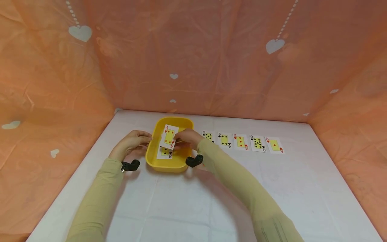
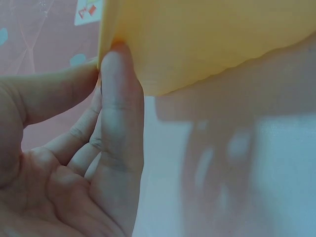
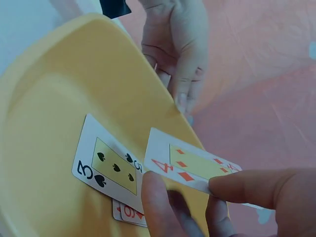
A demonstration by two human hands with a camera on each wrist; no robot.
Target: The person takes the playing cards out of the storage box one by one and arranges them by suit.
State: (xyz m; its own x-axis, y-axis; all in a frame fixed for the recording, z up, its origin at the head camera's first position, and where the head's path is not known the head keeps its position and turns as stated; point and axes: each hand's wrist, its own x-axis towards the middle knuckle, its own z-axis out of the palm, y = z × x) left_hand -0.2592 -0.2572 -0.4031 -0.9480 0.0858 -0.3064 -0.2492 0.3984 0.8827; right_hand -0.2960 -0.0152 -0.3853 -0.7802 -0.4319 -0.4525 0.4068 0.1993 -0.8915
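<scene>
A yellow plastic tray (image 1: 169,164) stands on the table, its left rim pinched between the thumb and fingers of my left hand (image 1: 131,142). Above the tray, my right hand (image 1: 189,137) pinches a four of diamonds playing card (image 1: 169,137) by its edge, face up. Beneath that card, a three of spades (image 3: 112,163) lies in the tray. Under the three, a red-marked card (image 3: 129,215) peeks out, mostly covered. In the left wrist view, the thumb and index finger meet at the tray's wall (image 2: 163,44).
Right of the tray runs a row of face-up cards: an eight of spades (image 1: 208,136), a four of spades (image 1: 224,140), a three of hearts (image 1: 240,142), a nine of spades (image 1: 258,144) and an ace of hearts (image 1: 274,145). Orange curtains (image 1: 211,67) enclose the white table (image 1: 169,208).
</scene>
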